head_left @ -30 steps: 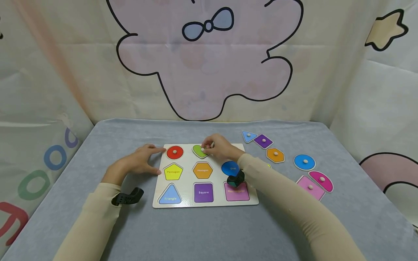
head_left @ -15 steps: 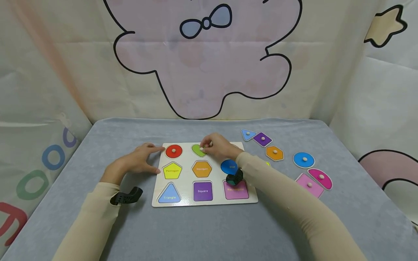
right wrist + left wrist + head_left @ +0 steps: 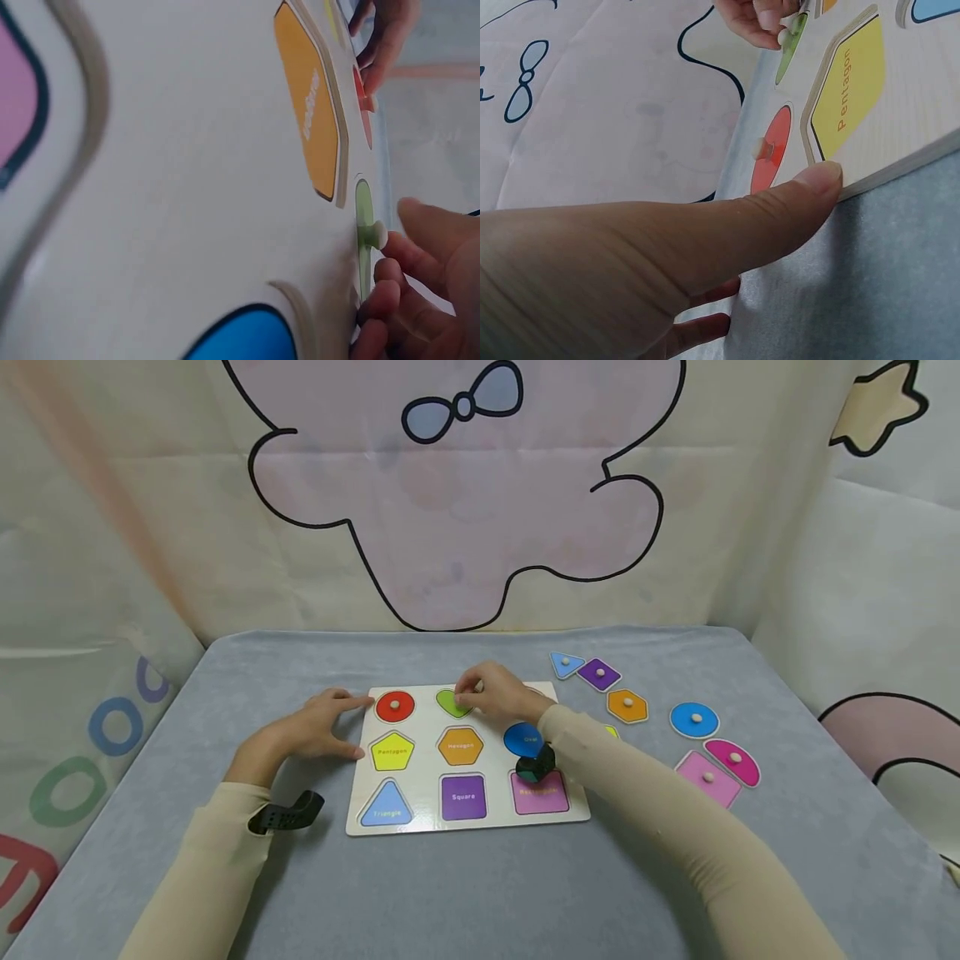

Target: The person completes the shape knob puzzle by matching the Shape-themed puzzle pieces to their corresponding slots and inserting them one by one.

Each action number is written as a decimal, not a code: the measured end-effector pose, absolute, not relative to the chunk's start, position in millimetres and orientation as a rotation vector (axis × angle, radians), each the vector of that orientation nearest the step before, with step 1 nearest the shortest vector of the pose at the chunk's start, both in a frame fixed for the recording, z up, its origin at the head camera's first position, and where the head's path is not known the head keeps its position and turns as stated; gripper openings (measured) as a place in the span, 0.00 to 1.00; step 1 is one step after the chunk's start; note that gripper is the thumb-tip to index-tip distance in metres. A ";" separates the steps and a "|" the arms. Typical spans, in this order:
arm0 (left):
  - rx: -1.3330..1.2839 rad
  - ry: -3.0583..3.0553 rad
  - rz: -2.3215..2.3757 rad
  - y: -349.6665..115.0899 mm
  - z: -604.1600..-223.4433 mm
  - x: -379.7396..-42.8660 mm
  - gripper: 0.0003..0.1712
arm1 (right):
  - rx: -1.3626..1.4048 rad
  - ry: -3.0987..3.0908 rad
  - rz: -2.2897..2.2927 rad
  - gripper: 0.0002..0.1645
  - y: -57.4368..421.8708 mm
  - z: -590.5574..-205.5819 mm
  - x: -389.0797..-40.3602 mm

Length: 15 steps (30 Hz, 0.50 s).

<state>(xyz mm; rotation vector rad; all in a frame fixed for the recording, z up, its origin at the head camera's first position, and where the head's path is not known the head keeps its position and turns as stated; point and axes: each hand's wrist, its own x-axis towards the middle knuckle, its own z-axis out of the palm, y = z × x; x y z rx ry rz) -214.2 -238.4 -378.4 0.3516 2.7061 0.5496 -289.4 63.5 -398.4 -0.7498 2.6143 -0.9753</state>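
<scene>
A white shape puzzle board (image 3: 427, 777) lies on the table. My left hand (image 3: 311, 727) rests at its left edge, fingers spread, the thumb on the rim beside the yellow pentagon recess (image 3: 851, 82) and the index fingertip near the top corner. A red round knobbed piece (image 3: 386, 706) sits in the top left recess. My right hand (image 3: 498, 693) is at the green knobbed puzzle piece (image 3: 446, 700), which lies in the top middle recess, partly hidden. In the right wrist view the thumb stands apart from the pale knob (image 3: 379, 235), with an index fingertip right beside it.
Right of the board lie loose knobbed pieces: a blue triangle (image 3: 564, 670), a purple one (image 3: 592, 677), an orange hexagon (image 3: 622, 707), a blue round one (image 3: 686, 722), a magenta oval (image 3: 727, 756) and a pink rectangle (image 3: 701, 785). A yellow piece (image 3: 612, 729) shows behind the right sleeve.
The right hand's fingers now cover the green piece's knob in the head view, where it showed before. The left hand stays at the board's edge. The head view has shifted slightly.
</scene>
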 end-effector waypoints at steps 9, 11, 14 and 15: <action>0.370 2.701 0.569 -239.0 -379.8 -217.2 0.53 | -0.721 2.583 -1.031 0.13 69.6 -390.3 -288.3; 0.364 2.700 0.572 -239.2 -380.6 -217.1 0.53 | -0.703 2.581 -1.047 0.13 71.1 -389.0 -287.6; 0.367 2.705 0.567 -239.7 -381.8 -216.3 0.53 | -0.686 2.590 -1.051 0.13 73.3 -388.0 -286.4; 0.367 2.707 0.565 -239.9 -382.1 -215.9 0.53 | -0.691 2.594 -1.048 0.14 74.1 -387.8 -286.1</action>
